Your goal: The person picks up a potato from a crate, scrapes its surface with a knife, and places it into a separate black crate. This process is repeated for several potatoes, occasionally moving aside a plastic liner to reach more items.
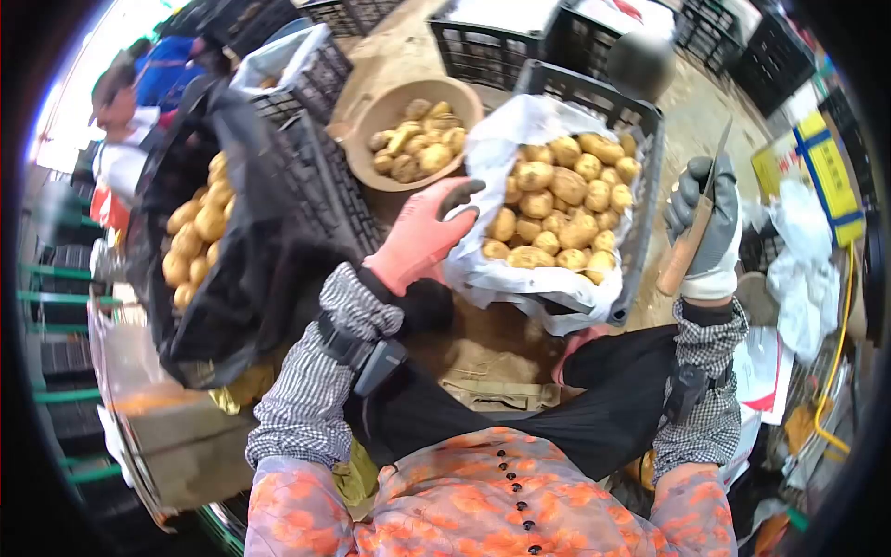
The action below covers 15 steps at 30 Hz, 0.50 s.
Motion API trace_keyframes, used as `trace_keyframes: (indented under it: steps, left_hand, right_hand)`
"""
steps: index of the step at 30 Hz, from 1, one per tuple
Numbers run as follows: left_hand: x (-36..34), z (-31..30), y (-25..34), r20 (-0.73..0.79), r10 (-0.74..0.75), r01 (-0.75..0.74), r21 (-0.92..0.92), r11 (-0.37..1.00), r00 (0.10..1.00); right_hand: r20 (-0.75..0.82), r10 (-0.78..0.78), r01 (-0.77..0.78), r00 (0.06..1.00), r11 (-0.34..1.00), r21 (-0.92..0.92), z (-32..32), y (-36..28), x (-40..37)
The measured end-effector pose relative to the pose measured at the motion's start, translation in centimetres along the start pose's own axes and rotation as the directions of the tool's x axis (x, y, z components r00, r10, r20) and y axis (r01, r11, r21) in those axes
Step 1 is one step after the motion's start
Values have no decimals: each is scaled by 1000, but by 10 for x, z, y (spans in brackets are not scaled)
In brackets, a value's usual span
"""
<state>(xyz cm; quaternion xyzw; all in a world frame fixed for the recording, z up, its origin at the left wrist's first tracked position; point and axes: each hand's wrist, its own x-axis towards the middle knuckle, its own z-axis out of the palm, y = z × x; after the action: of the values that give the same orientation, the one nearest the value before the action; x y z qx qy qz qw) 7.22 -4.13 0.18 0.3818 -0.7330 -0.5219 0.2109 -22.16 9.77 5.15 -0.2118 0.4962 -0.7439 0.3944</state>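
Note:
My left hand, in a pink glove with dark fingertips, is held up between a brown bowl and a plastic-lined crate. Its thumb and fingers are apart with nothing between them. Several potatoes lie in the bowl. Many more potatoes fill the crate, inside its white liner. To the right of the crate, my right hand, in a grey glove, grips a knife. The knife's wooden handle points down and its narrow blade points up.
At left, a black bag holds more potatoes beside a black crate. Black crates stand at the back. A yellow box and white plastic bags lie at right. Another person is at far left.

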Motion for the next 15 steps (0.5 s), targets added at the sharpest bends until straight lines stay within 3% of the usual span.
trace_keyframes:
  steps: [1, 2, 4, 5, 7, 9, 11, 12, 15]
  left_hand:
    - [20, 15, -16, 78, 42, -59, 228, 972, 996]
    - [38, 32, -32, 162, -75, 12, 359, 933, 984]
    - [61, 73, -76, 234, -151, -10, 572, 820, 961]
    - [72, 91, -99, 251, -102, -85, 640, 764, 963]
    - [89, 122, -116, 120, -72, -12, 587, 810, 990]
    - [112, 143, -107, -57, 211, -103, 733, 672, 976]
    - [139, 152, -111, -69, 281, -117, 795, 595, 957]
    - [152, 153, -119, -43, 157, -60, 799, 598, 987]
    - [181, 144, -133, -25, -19, 31, 729, 684, 1000]
  right_hand:
    - [50, -7, 0, 999, 992, 124, -2, -4, 1]
    - [101, -21, -4, 995, 969, 245, -4, -9, 4]
    - [275, -68, -28, 959, 942, 334, -13, -11, 2]
    - [346, -94, -49, 934, 922, 384, -14, -13, 3]
    - [414, -146, -74, 898, 879, 472, -19, -14, 9]
    - [348, -123, -111, 930, 806, 582, -17, -20, 16]
    - [335, -91, -160, 938, 743, 650, -14, -21, 26]
    - [353, -94, -170, 931, 744, 647, -13, -19, 31]
    - [339, -39, -179, 940, 788, 588, -11, -13, 41]
